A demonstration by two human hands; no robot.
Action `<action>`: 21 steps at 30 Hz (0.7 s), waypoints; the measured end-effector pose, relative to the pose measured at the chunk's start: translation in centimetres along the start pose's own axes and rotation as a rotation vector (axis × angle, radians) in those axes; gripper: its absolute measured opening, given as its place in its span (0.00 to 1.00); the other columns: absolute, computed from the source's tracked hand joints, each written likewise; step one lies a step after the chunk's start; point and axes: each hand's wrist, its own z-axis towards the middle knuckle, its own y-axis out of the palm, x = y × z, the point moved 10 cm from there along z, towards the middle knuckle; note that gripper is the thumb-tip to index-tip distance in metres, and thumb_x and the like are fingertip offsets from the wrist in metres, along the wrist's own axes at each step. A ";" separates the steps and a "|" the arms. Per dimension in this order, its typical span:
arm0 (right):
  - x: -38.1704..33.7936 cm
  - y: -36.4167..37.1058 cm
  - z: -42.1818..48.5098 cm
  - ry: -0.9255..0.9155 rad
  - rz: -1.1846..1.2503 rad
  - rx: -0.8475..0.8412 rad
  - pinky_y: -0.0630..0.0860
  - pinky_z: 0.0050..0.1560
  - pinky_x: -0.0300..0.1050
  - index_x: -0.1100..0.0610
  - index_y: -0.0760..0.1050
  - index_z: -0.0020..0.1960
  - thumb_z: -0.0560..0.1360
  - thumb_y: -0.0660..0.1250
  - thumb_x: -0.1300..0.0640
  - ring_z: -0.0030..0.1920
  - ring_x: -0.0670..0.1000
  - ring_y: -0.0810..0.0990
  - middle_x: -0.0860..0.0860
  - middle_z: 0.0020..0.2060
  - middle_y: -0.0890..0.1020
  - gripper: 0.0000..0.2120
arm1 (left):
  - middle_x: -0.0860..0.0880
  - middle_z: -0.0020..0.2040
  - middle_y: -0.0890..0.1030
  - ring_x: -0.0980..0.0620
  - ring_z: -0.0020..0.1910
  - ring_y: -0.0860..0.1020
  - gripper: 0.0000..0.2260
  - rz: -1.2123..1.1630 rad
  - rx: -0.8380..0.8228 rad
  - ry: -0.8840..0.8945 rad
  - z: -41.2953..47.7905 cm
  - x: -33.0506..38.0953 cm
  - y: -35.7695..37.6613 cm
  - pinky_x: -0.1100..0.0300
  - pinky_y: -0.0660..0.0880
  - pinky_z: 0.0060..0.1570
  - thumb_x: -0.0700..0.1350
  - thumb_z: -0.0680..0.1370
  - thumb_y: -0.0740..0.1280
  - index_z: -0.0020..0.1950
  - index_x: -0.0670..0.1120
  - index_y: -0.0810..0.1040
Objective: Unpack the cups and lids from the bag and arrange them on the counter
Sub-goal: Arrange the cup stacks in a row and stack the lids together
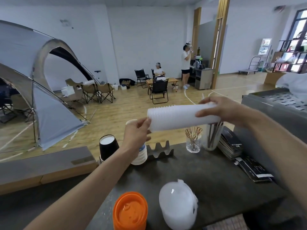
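A long stack of white lids (176, 117) lies level in the air above the dark counter (207, 173). My right hand (221, 110) grips its right end from above, and my left hand (137, 131) pinches its left end. Behind my left hand stands a stack of white paper cups (141, 155), with a stack of black cups (108, 146) to its left. Close to me sit a stack of orange lids (130, 211) and a stack of clear domed lids (178, 205) in thin plastic wrap. No bag is in view.
A metal zigzag holder (160, 151), a glass of picks (193, 141) and a jar of stirrers (213, 137) stand at the counter's back. Black packets (232, 143) are piled at the right, below a steel machine (274, 103). Beyond are a tent, chairs and two people.
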 end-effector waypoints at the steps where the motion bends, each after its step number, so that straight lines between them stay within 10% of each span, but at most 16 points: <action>1: -0.9 -0.9 0.3 -0.008 -0.012 0.036 0.80 0.33 0.40 0.56 0.73 0.64 0.68 0.78 0.57 0.49 0.55 0.81 0.54 0.55 0.77 0.27 | 0.47 0.51 0.84 0.50 0.45 0.83 0.16 -0.056 -0.049 -0.097 0.2 -1.4 0.7 0.55 0.82 0.43 0.45 0.82 0.65 0.68 0.41 0.76; 10: -6.1 1.9 5.1 -0.252 -0.282 0.296 0.75 0.63 0.56 0.52 0.68 0.70 0.57 0.83 0.46 0.64 0.55 0.72 0.51 0.66 0.72 0.46 | 0.32 0.61 0.75 0.38 0.52 0.83 0.19 -0.266 -0.185 -0.501 1.2 -8.0 6.1 0.54 0.83 0.48 0.27 0.76 0.64 0.67 0.29 0.67; 21: -5.7 9.7 10.1 -0.308 -0.459 0.168 0.72 0.61 0.50 0.48 0.68 0.73 0.59 0.82 0.45 0.67 0.56 0.74 0.52 0.67 0.77 0.45 | 0.33 0.65 0.72 0.38 0.55 0.80 0.29 -0.533 -0.130 -0.660 2.5 -14.4 6.4 0.46 0.71 0.66 0.23 0.74 0.58 0.74 0.40 0.60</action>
